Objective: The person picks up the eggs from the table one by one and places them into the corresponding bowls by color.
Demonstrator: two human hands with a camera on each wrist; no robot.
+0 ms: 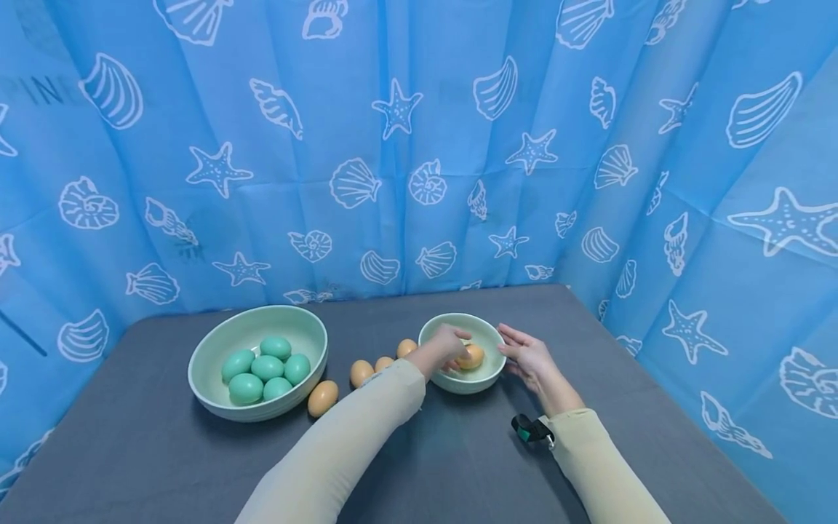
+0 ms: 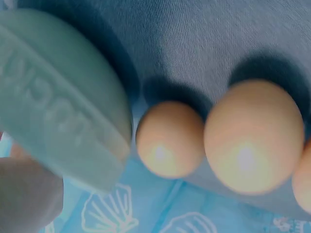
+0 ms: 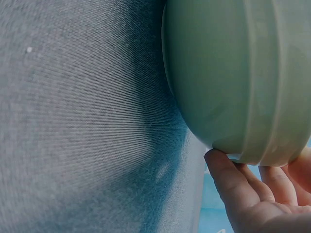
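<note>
A small pale-green bowl (image 1: 470, 386) stands on the table, with a brown egg (image 1: 473, 356) inside it. My left hand (image 1: 447, 348) reaches over the bowl's left rim, and its curled fingers are at the egg; the hand itself hides part of the grip. In the left wrist view, the bowl's wall (image 2: 58, 97) covers most of that hand. Extended fingers of my right hand (image 3: 265, 199) touch the bowl's outer side on the right. A row of brown eggs, including one egg (image 1: 361, 373) and a larger-looking egg (image 2: 253, 138), lies left of the bowl, partly behind my left arm.
A larger pale-green bowl (image 1: 258, 415) at the left holds several green eggs (image 1: 267, 367). One brown egg (image 1: 324, 398) lies beside its right wall. Blue shell-patterned curtains (image 1: 393, 182) hang behind and right of the grey table (image 1: 131, 451). A black strap (image 1: 532, 428) hangs at my right wrist.
</note>
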